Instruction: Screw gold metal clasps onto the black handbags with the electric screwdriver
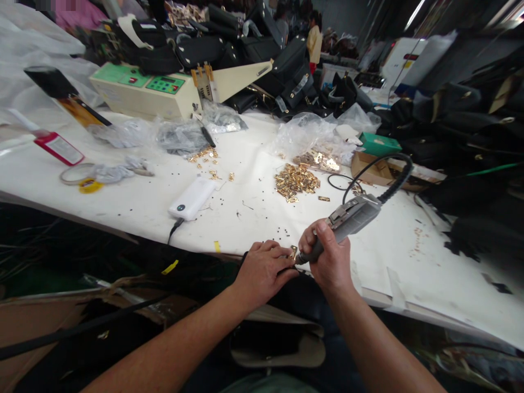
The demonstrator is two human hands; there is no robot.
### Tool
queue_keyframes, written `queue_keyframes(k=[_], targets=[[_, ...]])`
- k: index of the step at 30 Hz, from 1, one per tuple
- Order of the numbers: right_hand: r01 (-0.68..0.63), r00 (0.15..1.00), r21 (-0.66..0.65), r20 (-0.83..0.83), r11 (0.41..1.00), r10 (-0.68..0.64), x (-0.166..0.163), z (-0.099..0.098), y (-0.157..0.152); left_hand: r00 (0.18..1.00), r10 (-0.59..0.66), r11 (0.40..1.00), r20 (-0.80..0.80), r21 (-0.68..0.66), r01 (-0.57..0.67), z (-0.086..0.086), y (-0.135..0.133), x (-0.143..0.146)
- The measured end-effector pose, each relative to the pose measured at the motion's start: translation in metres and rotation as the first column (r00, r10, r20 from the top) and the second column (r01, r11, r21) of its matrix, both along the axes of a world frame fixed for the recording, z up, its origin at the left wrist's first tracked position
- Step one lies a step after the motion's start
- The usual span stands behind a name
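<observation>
My right hand is wrapped round a grey electric screwdriver, a cable running from its back end. The screwdriver's tip points left and meets a small gold metal fitting at the table's front edge. My left hand is closed on the dark edge of a bag beside that fitting, fingers on top and thumb below. Beneath my hands, in my lap, the bag gapes and shows a beige lining. Where the fitting meets the bag is partly hidden by my fingers.
Gold fittings lie heaped on the white table, with tiny dark screws scattered nearer me. A white power bank, red bottle, cream machine and green box stand around. Black bags are piled behind; a person stands farther back.
</observation>
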State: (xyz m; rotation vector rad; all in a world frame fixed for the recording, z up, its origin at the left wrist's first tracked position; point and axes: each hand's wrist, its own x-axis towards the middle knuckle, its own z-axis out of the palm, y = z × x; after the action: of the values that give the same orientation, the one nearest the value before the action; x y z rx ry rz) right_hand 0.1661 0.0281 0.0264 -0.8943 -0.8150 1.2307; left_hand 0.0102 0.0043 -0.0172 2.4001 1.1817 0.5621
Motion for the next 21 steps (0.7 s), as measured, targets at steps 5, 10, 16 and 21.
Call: queue_keyframes(k=[5, 10, 16, 21], targets=[[0.057, 0.998, 0.032, -0.018, 0.998, -0.057, 0.002, 0.005, 0.006, 1.000, -0.005, 1.000, 0.012, 0.022, 0.005, -0.002, 0.000, 0.000], [0.097, 0.995, 0.046, 0.032, 0.994, -0.099, 0.001, -0.002, 0.013, 1.000, -0.003, 0.997, -0.005, 0.071, 0.003, -0.006, -0.001, 0.001], [0.136, 0.982, -0.015, 0.136, 0.991, -0.133, -0.001, -0.021, 0.015, 1.000, 0.008, 0.991, -0.031, 0.134, -0.003, -0.006, -0.003, 0.004], [0.136, 0.976, -0.031, 0.176, 0.990, -0.129, 0.000, -0.030, 0.013, 0.999, 0.011, 0.986, -0.033, 0.167, -0.005, -0.006, -0.003, 0.004]])
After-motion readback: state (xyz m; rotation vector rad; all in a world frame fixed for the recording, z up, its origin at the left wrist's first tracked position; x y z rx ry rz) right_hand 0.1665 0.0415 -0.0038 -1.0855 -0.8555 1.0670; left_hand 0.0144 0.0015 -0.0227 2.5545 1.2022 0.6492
